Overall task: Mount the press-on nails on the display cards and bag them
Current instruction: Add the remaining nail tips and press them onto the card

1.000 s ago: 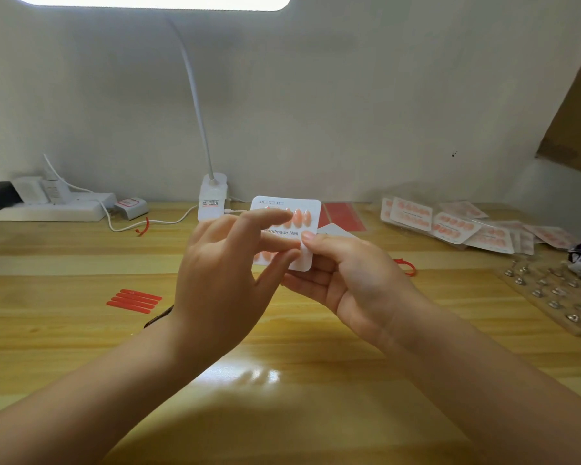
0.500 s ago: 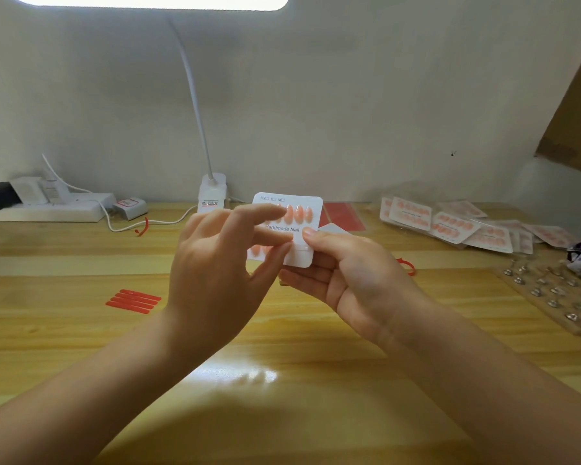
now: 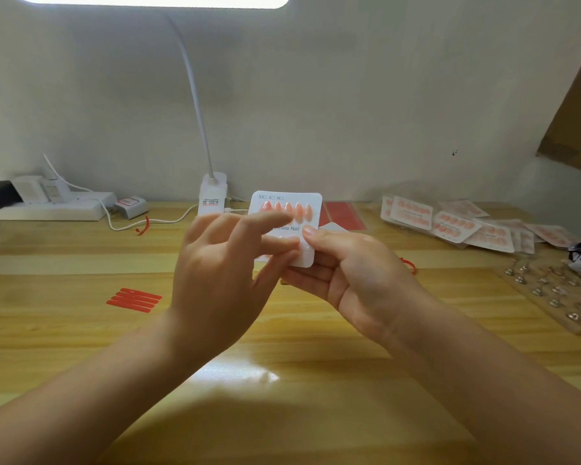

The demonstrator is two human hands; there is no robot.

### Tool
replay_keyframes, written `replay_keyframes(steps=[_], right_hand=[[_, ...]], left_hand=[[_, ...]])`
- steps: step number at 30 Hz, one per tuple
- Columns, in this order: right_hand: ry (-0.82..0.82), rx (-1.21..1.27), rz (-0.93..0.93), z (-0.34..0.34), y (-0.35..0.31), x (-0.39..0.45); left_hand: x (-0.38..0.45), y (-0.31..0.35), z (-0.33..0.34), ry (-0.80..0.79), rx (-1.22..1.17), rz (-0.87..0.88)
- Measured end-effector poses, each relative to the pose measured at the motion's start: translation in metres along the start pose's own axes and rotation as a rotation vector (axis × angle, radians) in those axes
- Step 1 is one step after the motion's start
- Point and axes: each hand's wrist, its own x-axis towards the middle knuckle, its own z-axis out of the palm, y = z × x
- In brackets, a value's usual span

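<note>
- The white rounded-corner display card with a row of peach-pink press-on nails [image 3: 287, 226] sits at the centre of the frame, held upright above the wooden bench [image 3: 282, 380]; over the last second it has barely shifted, staying in the same spot.
- The right hand [image 3: 353, 273] has kept its hold: thumb on the card's right edge, fingers behind it, clamped on the card.
- The left hand [image 3: 222, 273] has changed most. Its forefinger, earlier lying across the top row, now rests lower, just beneath the five nails, so the whole row shows. Its fingers are spread and loosely curled, with the thumb against the card's lower left; whether it actually pinches the card cannot be told.
- The lower half of the card is hidden by the left hand, so whether a second row is mounted cannot be seen.
- Judged from this, the person is likely pressing or checking nails, with bagging not yet done.
- Finished bagged cards [image 3: 457, 226] lie in a pile at the right of the frame, and orange-red adhesive strips [image 3: 134, 299] lie at the left.
</note>
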Motion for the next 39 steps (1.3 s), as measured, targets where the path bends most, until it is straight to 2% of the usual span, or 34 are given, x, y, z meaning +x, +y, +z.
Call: replay_keyframes(steps=[3,5,7,9,12,15,16,18,25,36,39], right_hand=[[-0.006,-0.016,0.001,-0.002,0.001,0.002],[0.013,-0.006,0.005,-0.004,0.003,0.004],[0.035,-0.013,0.003,-0.006,0.004,0.006],[0.088,-0.049,-0.006,-0.009,0.003,0.009],[0.165,-0.080,-0.001,-0.016,0.005,0.013],[0.131,-0.102,0.006,-0.021,0.010,0.016],[0.113,-0.111,0.007,-0.023,0.011,0.017],[0.090,-0.130,0.005,-0.027,0.013,0.019],[-0.012,-0.221,-0.048,-0.040,0.022,0.024],[0.109,-0.331,-0.182,-0.045,0.039,0.026],[0.087,-0.297,-0.202,-0.046,0.043,0.026]], left_hand=[[-0.001,-0.004,-0.001,-0.038,-0.014,0.103],[-0.002,-0.006,-0.001,-0.105,-0.114,0.055],[-0.002,-0.002,-0.002,-0.145,-0.388,-0.194],[0.001,0.001,-0.003,-0.078,-0.633,-0.478],[0.002,-0.005,-0.001,0.006,-0.705,-0.759],[-0.004,-0.008,0.007,-0.145,-0.838,-1.023],[-0.008,-0.007,0.009,-0.199,-0.847,-1.063],[-0.014,-0.004,0.013,-0.244,-0.833,-1.079],[-0.020,-0.003,0.016,-0.234,-0.836,-1.187],[-0.030,-0.001,0.021,-0.263,-0.858,-1.249],[-0.030,-0.003,0.021,-0.237,-0.877,-1.274]])
